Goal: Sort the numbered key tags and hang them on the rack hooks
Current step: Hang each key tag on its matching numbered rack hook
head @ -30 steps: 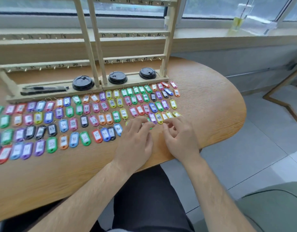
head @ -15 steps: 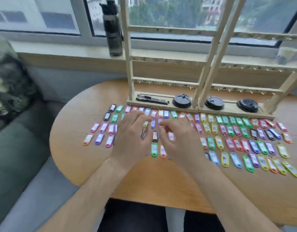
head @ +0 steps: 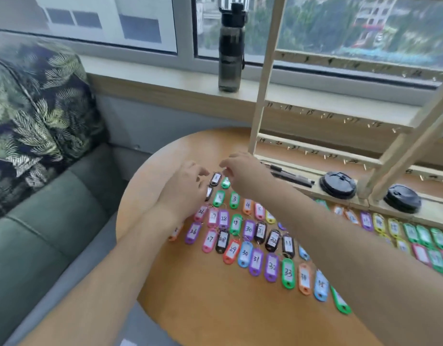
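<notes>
Centre of the frame, both hands meet over the far-left corner of the key tags (head: 256, 260), which lie in numbered rows across the round table (head: 215, 308). The left hand (head: 185, 188) has bent fingertips at a black tag (head: 215, 178) (gripping or only touching, I can't tell). The right hand (head: 245, 174) hovers just beside it, fingers loosely curled, nothing in them. The rack (head: 262, 101) stands at upper right.

You are working bare-handed: your left hand (head: 188, 188) and right hand (head: 245, 176) are showing uncovered. Your left forearm (head: 115, 270) and right forearm (head: 352, 245) are showing bare right to the edge of view. Motion is blurring your fingertips.
</notes>
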